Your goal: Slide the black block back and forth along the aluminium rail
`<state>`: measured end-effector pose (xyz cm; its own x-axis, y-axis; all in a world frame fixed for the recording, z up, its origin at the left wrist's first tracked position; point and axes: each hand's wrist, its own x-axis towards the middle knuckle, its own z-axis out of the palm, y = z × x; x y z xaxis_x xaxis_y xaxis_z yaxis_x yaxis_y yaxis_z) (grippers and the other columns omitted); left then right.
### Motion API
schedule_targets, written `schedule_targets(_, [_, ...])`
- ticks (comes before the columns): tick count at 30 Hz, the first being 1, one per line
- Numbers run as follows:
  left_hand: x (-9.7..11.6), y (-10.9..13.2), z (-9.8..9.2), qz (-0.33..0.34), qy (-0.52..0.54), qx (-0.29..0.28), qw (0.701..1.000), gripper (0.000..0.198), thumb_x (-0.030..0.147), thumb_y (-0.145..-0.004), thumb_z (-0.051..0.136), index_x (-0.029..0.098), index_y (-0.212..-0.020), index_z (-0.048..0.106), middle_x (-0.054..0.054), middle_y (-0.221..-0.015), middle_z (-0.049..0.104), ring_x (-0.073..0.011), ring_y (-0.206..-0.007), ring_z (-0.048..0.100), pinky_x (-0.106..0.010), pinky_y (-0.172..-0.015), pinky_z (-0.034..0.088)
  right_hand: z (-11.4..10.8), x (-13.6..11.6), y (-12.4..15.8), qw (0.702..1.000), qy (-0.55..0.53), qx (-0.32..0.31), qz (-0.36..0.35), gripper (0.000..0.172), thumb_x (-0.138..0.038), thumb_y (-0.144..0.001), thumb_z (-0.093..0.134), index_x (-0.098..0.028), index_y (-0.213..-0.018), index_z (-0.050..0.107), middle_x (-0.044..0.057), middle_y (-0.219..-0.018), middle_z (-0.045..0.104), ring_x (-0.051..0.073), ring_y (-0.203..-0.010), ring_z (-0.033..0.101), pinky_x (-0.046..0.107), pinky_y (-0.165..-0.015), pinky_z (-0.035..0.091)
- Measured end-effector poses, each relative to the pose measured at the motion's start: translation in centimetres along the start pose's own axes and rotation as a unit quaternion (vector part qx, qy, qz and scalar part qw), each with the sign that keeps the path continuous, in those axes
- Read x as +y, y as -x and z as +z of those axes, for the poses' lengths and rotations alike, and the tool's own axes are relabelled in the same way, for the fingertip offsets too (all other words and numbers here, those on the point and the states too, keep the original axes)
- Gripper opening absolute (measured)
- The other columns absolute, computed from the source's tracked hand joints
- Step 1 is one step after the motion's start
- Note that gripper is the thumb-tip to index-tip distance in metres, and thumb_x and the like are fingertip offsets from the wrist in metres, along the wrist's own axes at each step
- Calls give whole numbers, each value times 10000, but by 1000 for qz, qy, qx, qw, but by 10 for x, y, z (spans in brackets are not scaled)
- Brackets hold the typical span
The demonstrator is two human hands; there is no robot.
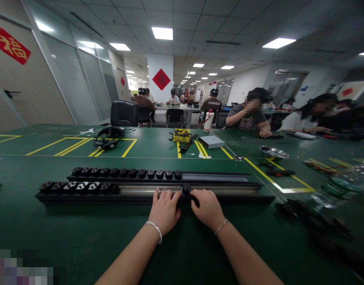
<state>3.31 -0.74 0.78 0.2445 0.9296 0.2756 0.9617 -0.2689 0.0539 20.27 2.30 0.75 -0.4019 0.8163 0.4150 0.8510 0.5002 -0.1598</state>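
"fingers of the left hand (pixel 165 210), where were they?"

"over the near rail (pixel 140 190), index tip beside a small black module (pixel 186 190)."

"and the right hand (pixel 208 208)?"

"curled at the module's other side; i couldn't tell whether either hand gripped it. it sat on that rail, right of the black pieces (pixel 81 187)."

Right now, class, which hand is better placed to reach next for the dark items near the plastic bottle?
The right hand, probably: it sits nearer the dark items and plastic bottle; the left hand is farther, beyond the small black piece.
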Motion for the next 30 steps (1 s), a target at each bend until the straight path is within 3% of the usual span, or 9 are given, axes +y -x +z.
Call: schedule_targets(30, [0,0,2,-3,10,12,1000,489,319,-725,516,324,-1205,427,-29,-1014,525,-218,-999,462,-493,-1027,115,5,3,-1,999,-26,16,13,107,-203,-744,467,-191,-819,544,24,-781,612,150,-752,509,271,-729,293])
